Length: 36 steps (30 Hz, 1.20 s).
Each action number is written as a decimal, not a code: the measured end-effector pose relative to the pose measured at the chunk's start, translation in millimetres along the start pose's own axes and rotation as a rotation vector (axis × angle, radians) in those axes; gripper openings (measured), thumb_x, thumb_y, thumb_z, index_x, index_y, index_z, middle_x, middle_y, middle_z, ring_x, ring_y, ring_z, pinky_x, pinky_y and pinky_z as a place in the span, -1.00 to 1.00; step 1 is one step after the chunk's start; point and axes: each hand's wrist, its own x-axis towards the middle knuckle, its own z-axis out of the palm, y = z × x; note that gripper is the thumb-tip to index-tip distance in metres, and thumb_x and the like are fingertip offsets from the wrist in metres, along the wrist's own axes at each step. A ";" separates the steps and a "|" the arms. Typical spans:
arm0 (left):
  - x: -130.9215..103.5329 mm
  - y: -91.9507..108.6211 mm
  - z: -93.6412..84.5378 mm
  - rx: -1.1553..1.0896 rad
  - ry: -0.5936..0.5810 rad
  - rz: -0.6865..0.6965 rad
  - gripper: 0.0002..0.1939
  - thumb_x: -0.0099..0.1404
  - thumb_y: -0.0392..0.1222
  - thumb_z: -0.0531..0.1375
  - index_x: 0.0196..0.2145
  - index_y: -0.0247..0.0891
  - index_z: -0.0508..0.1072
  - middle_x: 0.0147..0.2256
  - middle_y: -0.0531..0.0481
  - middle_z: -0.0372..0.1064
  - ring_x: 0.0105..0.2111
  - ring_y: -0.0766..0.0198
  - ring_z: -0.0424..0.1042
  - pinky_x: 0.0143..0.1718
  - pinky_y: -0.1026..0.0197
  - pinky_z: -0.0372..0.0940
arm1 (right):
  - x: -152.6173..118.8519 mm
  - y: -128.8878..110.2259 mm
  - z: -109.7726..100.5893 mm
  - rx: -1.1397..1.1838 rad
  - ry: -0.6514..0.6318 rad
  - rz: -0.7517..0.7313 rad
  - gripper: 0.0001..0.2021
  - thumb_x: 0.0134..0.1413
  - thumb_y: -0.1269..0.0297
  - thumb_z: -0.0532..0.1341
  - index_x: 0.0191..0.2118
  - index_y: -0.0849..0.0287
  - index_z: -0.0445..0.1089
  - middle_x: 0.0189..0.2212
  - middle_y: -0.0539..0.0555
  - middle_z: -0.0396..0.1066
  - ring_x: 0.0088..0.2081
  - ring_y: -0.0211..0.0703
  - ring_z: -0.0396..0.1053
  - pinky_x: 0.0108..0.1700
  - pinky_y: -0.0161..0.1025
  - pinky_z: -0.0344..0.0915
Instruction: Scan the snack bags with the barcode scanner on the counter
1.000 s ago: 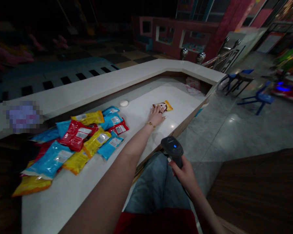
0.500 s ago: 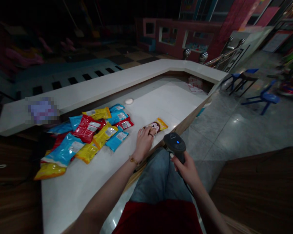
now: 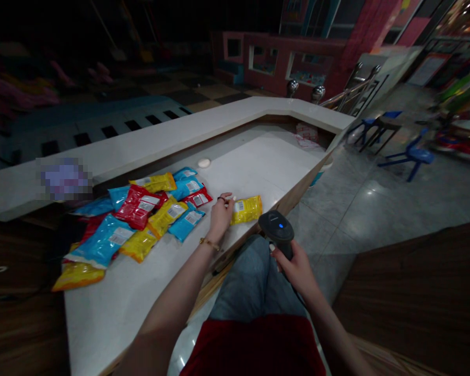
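A yellow snack packet (image 3: 248, 210) lies near the counter's edge with its labelled back facing up. My left hand (image 3: 221, 218) is at the packet's left end, fingers curled and pinching that end. In my right hand (image 3: 297, 269) is a black barcode scanner (image 3: 277, 224) with a blue light on top, held by its handle just right of the packet. Left of my left hand spreads a pile of snack packets in blue, red and yellow, among them a red packet (image 3: 136, 207) and a blue packet (image 3: 102, 241), several with white labels showing.
The white counter (image 3: 102, 318) has a raised ledge (image 3: 172, 129) along its far side. A small white rounded object (image 3: 204, 163) sits beyond the pile. Blue chairs (image 3: 413, 154) stand on the tiled floor to the right. Dark wood panelling (image 3: 411, 297) is at the lower right.
The yellow packet has been turned over, from its monkey-face front to its labelled back. My left hand has shifted from on top of it to its left end. The scanner stays close by.
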 end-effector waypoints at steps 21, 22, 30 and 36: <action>-27.5 -21.8 -1.7 0.401 -0.171 0.276 -0.05 0.38 0.14 0.38 0.51 -0.40 0.17 0.44 -0.46 0.24 0.44 -0.25 0.23 0.45 -0.30 0.10 | -0.8 -3.9 0.7 -0.023 -0.018 -0.010 -0.74 0.19 0.00 0.35 -0.26 0.08 0.42 -0.58 -0.13 0.35 -0.61 -0.22 0.29 -0.52 -0.29 0.21; -29.2 -24.6 -0.9 0.391 -0.161 0.284 -0.05 0.35 0.11 0.42 0.49 -0.40 0.19 0.42 -0.47 0.27 0.43 -0.24 0.24 0.47 -0.30 0.06 | -0.7 -2.6 0.9 -0.028 -0.024 -0.004 -0.73 0.19 -0.01 0.34 -0.25 0.09 0.43 -0.58 -0.13 0.35 -0.61 -0.21 0.29 -0.52 -0.29 0.21; -42.9 -30.4 3.6 0.265 0.032 0.337 -0.04 0.25 -0.14 0.47 0.49 -0.24 0.18 0.32 -0.36 0.38 0.35 -0.17 0.34 0.45 -0.24 0.09 | 6.4 -4.0 15.6 -0.124 -0.117 -0.039 -0.76 0.15 0.05 0.32 -0.17 0.09 0.48 -0.53 -0.11 0.38 -0.58 -0.19 0.32 -0.49 -0.30 0.25; -47.9 -28.0 0.1 0.274 0.055 0.390 -0.13 0.30 -0.21 0.41 0.48 -0.21 0.21 0.35 -0.34 0.35 0.41 -0.15 0.27 0.49 -0.23 0.03 | 10.1 -13.2 23.1 -0.125 -0.115 -0.061 -0.76 0.13 0.06 0.28 -0.17 0.07 0.47 -0.57 -0.11 0.33 -0.53 -0.11 0.37 -0.51 -0.30 0.23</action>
